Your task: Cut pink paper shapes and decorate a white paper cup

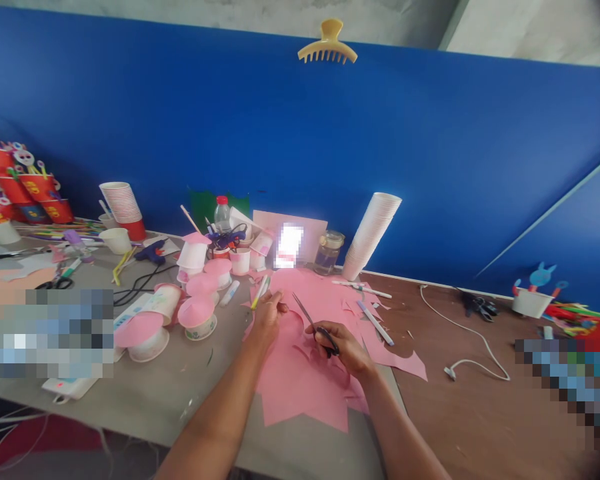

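My right hand is closed round the dark handles of a pair of scissors, whose blades point up and to the left, parted. My left hand rests on a big sheet of pink paper spread on the table, fingers pinched at its edge next to a yellow-green pen. The blades sit just right of my left fingers. The pink sheet has jagged cut edges.
Paper cups topped with pink cones stand to the left. A tall leaning stack of white cups, a glass jar, a water bottle, a glue gun, white pens and a white cable lie around.
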`<state>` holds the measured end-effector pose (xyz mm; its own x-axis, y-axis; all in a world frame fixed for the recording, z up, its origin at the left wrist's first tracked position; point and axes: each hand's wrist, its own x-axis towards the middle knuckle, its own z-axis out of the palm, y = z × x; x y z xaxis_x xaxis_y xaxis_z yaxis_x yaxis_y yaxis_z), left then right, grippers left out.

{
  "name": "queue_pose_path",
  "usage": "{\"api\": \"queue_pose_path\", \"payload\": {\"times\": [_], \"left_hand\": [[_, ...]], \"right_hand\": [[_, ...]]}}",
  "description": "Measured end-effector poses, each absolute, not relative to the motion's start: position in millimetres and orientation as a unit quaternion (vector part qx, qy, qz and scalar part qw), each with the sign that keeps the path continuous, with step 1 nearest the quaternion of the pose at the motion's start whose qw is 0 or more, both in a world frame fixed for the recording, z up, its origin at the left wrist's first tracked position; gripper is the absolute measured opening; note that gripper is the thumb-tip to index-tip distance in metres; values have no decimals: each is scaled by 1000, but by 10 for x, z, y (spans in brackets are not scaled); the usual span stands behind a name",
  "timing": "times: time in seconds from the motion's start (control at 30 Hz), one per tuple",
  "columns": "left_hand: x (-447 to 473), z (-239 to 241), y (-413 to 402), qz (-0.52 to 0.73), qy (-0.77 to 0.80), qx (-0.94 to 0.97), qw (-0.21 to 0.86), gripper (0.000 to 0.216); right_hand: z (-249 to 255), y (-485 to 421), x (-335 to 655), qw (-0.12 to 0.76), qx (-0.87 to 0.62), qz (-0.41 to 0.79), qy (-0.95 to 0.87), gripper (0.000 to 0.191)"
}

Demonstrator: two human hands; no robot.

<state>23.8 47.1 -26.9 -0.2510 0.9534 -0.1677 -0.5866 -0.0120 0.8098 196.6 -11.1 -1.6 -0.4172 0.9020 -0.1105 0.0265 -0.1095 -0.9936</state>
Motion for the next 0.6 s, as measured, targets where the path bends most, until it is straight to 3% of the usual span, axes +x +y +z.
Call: {"api": "queue_pose_path", "payload": {"times": [0.6], "left_hand": [[305, -291, 438, 664, 406, 246, 577, 35]], "right_hand": [[5, -118, 1953, 354, -414, 626, -558, 42]]}}
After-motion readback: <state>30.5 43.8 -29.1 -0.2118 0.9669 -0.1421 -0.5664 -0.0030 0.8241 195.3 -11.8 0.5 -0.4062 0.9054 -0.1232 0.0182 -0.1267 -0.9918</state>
